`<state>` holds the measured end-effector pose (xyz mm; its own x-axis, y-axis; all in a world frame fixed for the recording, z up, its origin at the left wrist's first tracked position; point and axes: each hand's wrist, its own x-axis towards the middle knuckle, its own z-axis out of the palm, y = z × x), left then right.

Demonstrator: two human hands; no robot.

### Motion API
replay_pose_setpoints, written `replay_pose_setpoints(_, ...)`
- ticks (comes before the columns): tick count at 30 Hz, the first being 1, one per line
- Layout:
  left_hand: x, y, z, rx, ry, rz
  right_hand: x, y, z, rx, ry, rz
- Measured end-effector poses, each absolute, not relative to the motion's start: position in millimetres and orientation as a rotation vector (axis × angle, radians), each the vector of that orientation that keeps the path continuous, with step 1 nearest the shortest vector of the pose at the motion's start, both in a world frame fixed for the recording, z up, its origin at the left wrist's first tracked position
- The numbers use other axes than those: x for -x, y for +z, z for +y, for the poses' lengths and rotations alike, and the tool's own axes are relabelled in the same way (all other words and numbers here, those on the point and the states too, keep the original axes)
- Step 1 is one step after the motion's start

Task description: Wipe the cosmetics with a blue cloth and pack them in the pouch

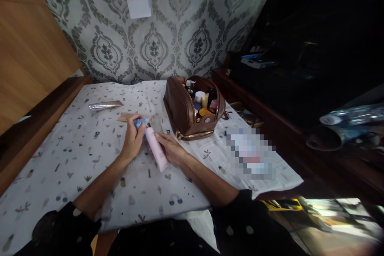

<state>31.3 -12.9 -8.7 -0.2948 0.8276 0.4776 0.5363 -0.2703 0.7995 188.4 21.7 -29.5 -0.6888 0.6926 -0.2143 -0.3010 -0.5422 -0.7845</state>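
On our table, the gaping bag at far right could spill if bumped. Our right hand and left hand grip, respectively, the tube mid-table, which a loose hold could drop, and the cloth at its far end.

Hands hold blue cloth and pink tube.
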Motion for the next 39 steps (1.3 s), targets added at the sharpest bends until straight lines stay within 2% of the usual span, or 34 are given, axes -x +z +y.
replay_pose_setpoints(5,-40,-18,-14,-1.919,1.61,1.748,-186,-31,27,0.639,2.192,-0.815)
replay_pose_setpoints(10,-57,-16,-26,-2.188,1.407,1.753,-184,-33,35,0.586,2.122,-0.636)
replay_pose_setpoints(17,-71,-17,-67,-2.393,1.114,1.47,-192,-32,45,0.702,2.236,-0.558)
replay_pose_setpoints(20,-68,-17,-69,-2.291,1.163,1.47,-193,-26,40,0.627,2.263,-0.603)
replay_pose_setpoints(24,-66,-9,-56,-1.82,1.334,1.594,-190,-17,30,0.505,2.214,-0.686)
replay_pose_setpoints(30,-69,0,-55,-1.177,1.179,1.378,-186,-9,12,0.54,2.034,-0.907)
replay_pose_setpoints(34,-61,12,-60,-1.206,1.149,1.361,-197,9,11,0.452,2.006,-1.045)
replay_pose_setpoints(39,-64,55,-48,-1.534,1.049,1.403,-238,51,24,0.39,1.914,-1.322)
